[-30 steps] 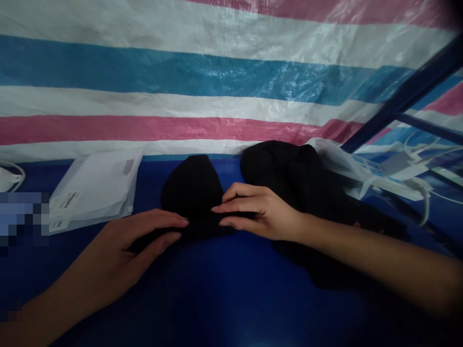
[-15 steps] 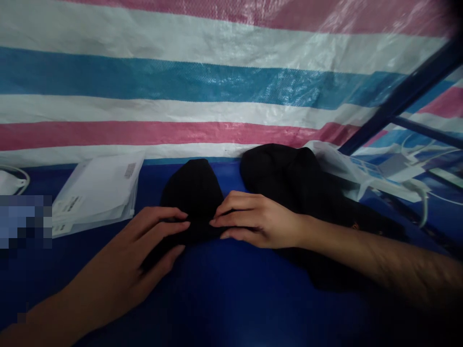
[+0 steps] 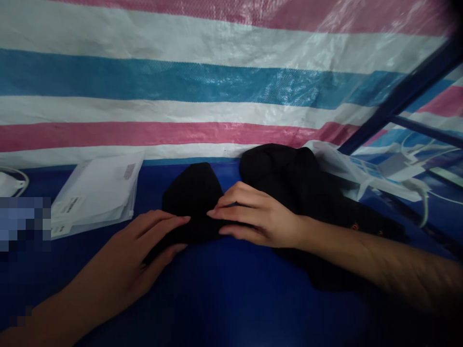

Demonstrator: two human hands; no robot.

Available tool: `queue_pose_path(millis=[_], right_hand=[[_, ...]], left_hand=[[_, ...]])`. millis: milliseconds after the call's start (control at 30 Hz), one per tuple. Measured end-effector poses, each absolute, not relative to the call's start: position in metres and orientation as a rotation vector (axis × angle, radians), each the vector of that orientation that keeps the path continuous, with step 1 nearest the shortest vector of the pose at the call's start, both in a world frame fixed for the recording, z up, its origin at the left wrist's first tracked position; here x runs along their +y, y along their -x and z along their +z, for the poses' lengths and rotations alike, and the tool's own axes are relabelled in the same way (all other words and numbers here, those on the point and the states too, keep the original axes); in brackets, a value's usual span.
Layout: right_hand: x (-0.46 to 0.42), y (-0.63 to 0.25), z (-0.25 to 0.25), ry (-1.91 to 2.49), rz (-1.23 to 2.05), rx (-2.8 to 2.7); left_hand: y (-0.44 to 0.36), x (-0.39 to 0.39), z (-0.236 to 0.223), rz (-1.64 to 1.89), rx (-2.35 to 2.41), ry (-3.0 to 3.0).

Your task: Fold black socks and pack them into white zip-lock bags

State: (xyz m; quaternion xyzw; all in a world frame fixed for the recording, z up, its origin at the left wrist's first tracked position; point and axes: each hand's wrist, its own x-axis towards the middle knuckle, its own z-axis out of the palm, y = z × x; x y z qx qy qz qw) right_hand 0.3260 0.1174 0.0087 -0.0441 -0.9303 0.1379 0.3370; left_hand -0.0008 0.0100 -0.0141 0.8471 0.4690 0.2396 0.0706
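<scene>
A piece of black cloth (image 3: pixel 193 188) lies on the blue surface in front of me, its rounded far part standing up somewhat like a cap; its exact kind I cannot make out. My left hand (image 3: pixel 144 250) grips its near left edge, fingers on top and thumb at the near side. At the right edge, my right hand (image 3: pixel 256 214) pinches the same cloth between fingers and thumb. A crease runs across the cloth between both hands. Under and behind my right forearm spreads a larger black garment (image 3: pixel 278 168) with small orange marks.
Clear zip bags with white contents (image 3: pixel 104 188) lie at the left, near a white cable (image 3: pixel 23 180). A striped plastic sheet (image 3: pixel 181 82) hangs behind the blue surface (image 3: pixel 224 299). A dark metal frame (image 3: pixel 401 91) and white cables and packets (image 3: pixel 398 168) are at the right.
The fingers of both hands have shifted slightly along the fold, the right hand's upper fingers rising a little. The cloth's far part sits marginally lower.
</scene>
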Motion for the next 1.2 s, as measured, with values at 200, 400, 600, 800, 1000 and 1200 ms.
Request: queue_pose_path(millis=[200,400,600,800,1000,1200], right_hand=[[0.117,-0.328,0.013,0.019,0.353,-2.579],[0.115,-0.327,0.013,0.115,0.806,-2.455],[0.120,-0.328,0.010,0.338,1.089,-2.398],[0.117,-0.327,0.008,0.104,0.412,-2.439],[0.113,-0.329,0.013,0.064,0.321,-2.618],[0.108,-0.327,0.017,0.070,0.474,-2.641]], left_hand=[[0.000,0.010,-0.009,0.759,1.398,-2.580],[-0.001,0.007,-0.011,0.850,1.331,-2.682],[0.002,0.009,-0.008,0.729,1.358,-2.641],[0.000,0.012,0.002,0.799,1.412,-2.550],[0.003,0.012,0.000,0.810,1.388,-2.499],[-0.003,0.008,-0.005,0.834,1.321,-2.644]])
